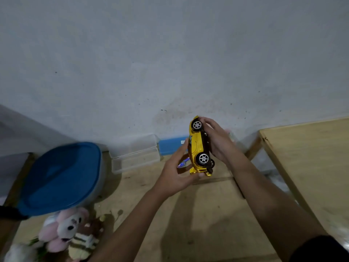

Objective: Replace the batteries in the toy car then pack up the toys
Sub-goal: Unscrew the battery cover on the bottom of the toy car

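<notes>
A shiny yellow toy car is held in the air above the wooden table, turned on its side with two silver-hubbed wheels facing me. My left hand cups its roof side and lower end. My right hand lies against its black underside, fingers over the top wheel. A small colourful packet shows just behind my left hand; I cannot tell what it is. Plush toys, pink, white and striped brown, lie at the bottom left.
A blue-lidded tub stands at the left. Two clear plastic boxes sit against the grey wall, with a blue box beside them. A second wooden table stands at the right.
</notes>
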